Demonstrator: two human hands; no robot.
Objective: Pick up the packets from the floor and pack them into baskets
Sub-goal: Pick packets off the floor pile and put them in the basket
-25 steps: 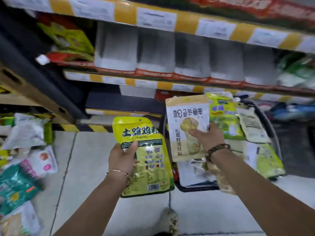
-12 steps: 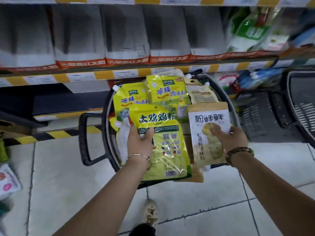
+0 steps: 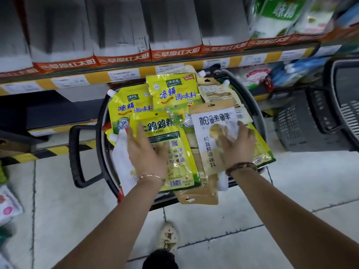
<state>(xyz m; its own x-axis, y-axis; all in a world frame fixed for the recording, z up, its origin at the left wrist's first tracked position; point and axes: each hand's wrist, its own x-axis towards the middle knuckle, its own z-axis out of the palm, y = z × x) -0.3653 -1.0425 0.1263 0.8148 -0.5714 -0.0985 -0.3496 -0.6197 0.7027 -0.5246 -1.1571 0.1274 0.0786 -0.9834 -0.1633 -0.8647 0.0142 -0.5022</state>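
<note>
Touching packets (image 3: 175, 146) in crowded basket (image 3: 99, 136), left hand (image 3: 145, 154) spread, right hand (image 3: 237, 146) spread, shelf (image 3: 136, 73) behind

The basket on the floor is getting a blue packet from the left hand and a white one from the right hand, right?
Not blue. The head view shows the left hand setting a yellow packet on the pile in the basket. The rest is right: the right hand sets a white packet there.
</note>
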